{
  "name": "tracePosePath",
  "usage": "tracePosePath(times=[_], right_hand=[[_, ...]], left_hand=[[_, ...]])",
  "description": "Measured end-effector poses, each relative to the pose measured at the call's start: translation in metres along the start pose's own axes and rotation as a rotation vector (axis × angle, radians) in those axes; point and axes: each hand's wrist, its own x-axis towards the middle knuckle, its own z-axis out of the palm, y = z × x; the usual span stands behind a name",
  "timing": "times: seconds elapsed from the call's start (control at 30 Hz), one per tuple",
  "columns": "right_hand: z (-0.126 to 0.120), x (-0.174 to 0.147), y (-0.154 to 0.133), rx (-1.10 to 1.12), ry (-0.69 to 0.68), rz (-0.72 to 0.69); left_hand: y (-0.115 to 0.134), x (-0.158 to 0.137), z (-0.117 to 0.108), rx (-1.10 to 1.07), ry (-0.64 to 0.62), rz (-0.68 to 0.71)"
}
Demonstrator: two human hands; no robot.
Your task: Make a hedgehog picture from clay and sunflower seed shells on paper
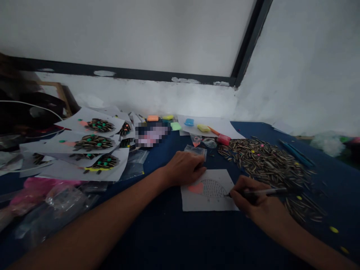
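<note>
A small white sheet of paper (197,204) lies on the dark blue table cover. Drawn on it is a rounded turtle-like shape (213,188) filled with small dark marks, with a coral-pink patch (196,188) at its left end. My left hand (185,167) rests on the sheet's upper left corner, its fingers curled in, with no object visible in them. In my right hand (253,198) is a black pen (264,192), gripped near its tip. The tip meets the paper at the lower right edge of the drawn shape.
Sunflower seeds (270,159) are heaped on the right beside a blue pen-like item (296,153). Finished seed pictures (95,142) are stacked at left, above crumpled plastic bags (62,202). Coloured clay blocks (203,128) lie along the back by the wall.
</note>
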Motion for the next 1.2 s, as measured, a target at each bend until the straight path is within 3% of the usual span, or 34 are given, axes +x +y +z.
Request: tracePosePath(times=[0.67, 0.93, 1.2], right_hand=[[-0.0006, -0.0012, 0.0001, -0.006, -0.019, 0.010], [-0.0033, 0.0000, -0.0032, -0.094, 0.146, -0.008], [-0.0023, 0.0002, -0.0006, -0.067, 0.087, -0.008]], left_hand=[[0.0029, 0.0005, -0.0046, -0.013, -0.046, -0.008], [0.0027, 0.0002, -0.0048, -0.014, -0.045, -0.003], [0.0021, 0.0002, -0.0031, -0.005, -0.032, -0.002]])
